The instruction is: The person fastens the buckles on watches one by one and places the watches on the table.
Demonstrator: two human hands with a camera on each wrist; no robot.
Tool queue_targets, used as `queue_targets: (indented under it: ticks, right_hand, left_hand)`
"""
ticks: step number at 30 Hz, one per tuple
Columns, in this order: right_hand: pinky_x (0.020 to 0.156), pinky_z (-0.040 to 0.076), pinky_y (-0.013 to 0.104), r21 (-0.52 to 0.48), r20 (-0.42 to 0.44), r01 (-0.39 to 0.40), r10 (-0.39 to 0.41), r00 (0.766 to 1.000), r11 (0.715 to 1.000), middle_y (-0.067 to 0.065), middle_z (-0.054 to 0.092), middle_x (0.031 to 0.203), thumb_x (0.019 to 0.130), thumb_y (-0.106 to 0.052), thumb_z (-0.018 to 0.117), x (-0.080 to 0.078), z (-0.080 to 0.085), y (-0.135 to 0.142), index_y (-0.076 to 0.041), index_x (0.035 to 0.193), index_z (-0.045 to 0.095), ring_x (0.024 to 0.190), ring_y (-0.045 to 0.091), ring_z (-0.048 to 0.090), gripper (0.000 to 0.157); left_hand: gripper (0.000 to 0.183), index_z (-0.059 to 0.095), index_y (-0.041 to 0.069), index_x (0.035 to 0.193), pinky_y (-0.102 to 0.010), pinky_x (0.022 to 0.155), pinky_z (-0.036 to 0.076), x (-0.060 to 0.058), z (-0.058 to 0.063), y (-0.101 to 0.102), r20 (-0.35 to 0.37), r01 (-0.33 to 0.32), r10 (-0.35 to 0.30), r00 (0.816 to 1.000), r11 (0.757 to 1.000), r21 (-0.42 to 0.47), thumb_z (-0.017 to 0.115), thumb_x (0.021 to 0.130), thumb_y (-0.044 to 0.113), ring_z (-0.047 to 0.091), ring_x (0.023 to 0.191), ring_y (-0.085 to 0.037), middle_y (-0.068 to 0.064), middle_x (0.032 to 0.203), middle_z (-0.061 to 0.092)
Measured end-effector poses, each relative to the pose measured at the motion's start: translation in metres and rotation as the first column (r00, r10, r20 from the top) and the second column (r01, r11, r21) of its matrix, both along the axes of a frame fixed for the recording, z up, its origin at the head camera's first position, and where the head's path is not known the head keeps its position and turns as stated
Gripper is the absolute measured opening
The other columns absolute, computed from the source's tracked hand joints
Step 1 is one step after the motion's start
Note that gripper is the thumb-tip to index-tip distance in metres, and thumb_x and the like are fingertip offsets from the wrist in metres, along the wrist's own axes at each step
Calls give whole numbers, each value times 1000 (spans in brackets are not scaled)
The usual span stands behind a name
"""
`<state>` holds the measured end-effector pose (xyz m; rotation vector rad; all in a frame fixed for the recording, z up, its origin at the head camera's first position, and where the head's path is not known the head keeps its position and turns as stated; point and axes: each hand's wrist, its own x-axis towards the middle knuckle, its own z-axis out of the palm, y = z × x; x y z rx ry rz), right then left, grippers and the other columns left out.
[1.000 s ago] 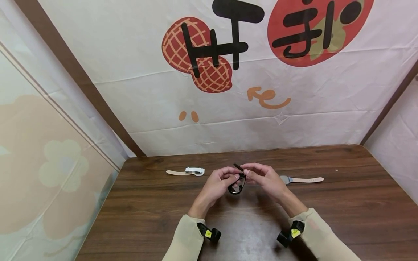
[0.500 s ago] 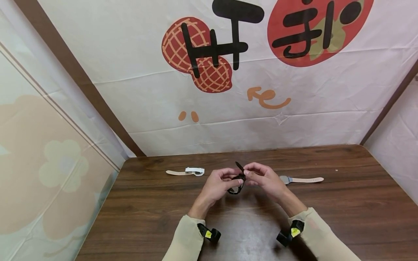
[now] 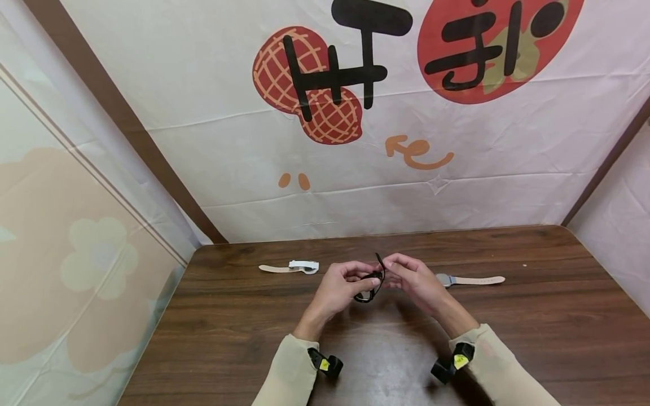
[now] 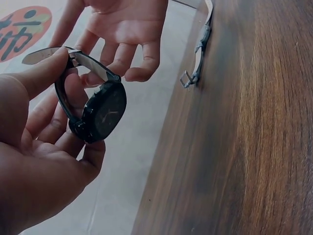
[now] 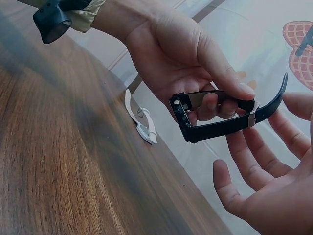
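My left hand (image 3: 339, 286) holds a black wristwatch (image 4: 105, 110) above the table, its thumb pressed at the buckle (image 5: 253, 114). The strap is closed into a loop, and its loose end sticks out past the buckle. Some left fingers pass inside the loop. The dark dial faces the left wrist camera. On the other side, my right hand (image 3: 417, 282) is by the free strap end (image 5: 279, 95), fingers spread and loosely bent. One of its fingers lies close to the strap end; whether they touch I cannot tell.
A white watch (image 3: 303, 266) with a pale strap lies on the brown wooden table (image 3: 228, 338), left of the hands. Right of them lies another pale-strapped watch (image 3: 477, 280) with a grey-blue case. A printed white curtain (image 3: 213, 141) hangs behind the table.
The free strap end, leaning left before, now stands more upright and bends beside the right fingers. My right fingertips, earlier pinching the strap, have loosened. The left hand keeps its hold.
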<state>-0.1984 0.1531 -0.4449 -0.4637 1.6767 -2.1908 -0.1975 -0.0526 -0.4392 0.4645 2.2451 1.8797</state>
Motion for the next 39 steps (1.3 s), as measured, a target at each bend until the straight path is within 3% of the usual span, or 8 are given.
queue_targets:
  ticks: [8, 17, 24, 39]
  right_hand:
    - [86, 56, 35, -10, 37, 8, -8, 999, 1000, 0, 69, 101, 103, -23, 55, 0, -4, -1, -12, 98, 66, 94, 13, 68, 16]
    - [83, 58, 36, -126, -11, -79, 78, 997, 989, 2, 67, 101, 103, -13, 52, 0, -8, 0, -11, 98, 67, 92, 15, 69, 16]
    - [88, 57, 41, -145, -25, -119, 117, 993, 982, 0, 65, 110, 104, -10, 51, 1, -7, 1, -13, 95, 65, 101, 14, 65, 17]
    - [85, 58, 40, -98, 23, -38, 40, 999, 994, 5, 65, 109, 100, -2, 48, -1, -11, -2, -12, 85, 61, 102, 16, 65, 23]
  left_hand:
    - [22, 75, 2, 107, -18, 67, 52, 3, 4, 3, -30, 22, -25, 999, 996, -85, 77, 85, 7, 65, 80, -6, -13, 103, 74]
    - [19, 72, -6, 104, -17, 66, 50, 21, 37, 1, -47, 58, -64, 997, 991, -119, 73, 88, 3, 63, 78, -6, -20, 100, 72]
    - [17, 72, -7, 102, -16, 65, 48, 21, 37, 1, -84, 59, -70, 994, 990, -127, 73, 87, 2, 61, 75, -5, -20, 95, 72]
    - [15, 72, -3, 102, -23, 73, 48, 19, 35, 1, -119, 50, -68, 991, 987, -155, 72, 88, 1, 60, 83, -9, -15, 99, 73]
